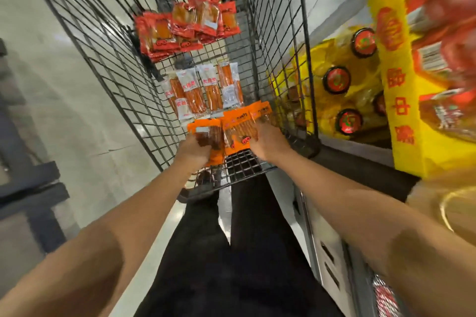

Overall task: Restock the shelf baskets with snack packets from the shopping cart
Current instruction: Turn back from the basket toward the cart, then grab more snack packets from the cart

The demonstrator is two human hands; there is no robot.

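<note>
A black wire shopping cart [280, 41] stands below me with snack packets on its floor. Red packets [185, 23] lie at the far end, clear packets of orange sticks [203, 90] in the middle, orange packets [239, 123] nearest me. My left hand [193, 149] grips an orange packet [208, 134] at the near left. My right hand [268, 141] holds the orange packets beside it, fingers curled over their near edge.
Right of the cart, a yellow shelf unit [404, 100] holds yellow bags with round red labels [337, 80] and blurred red packets [448, 41] higher up. Grey floor [64, 100] lies to the left, with a dark frame [31, 188] at the left edge.
</note>
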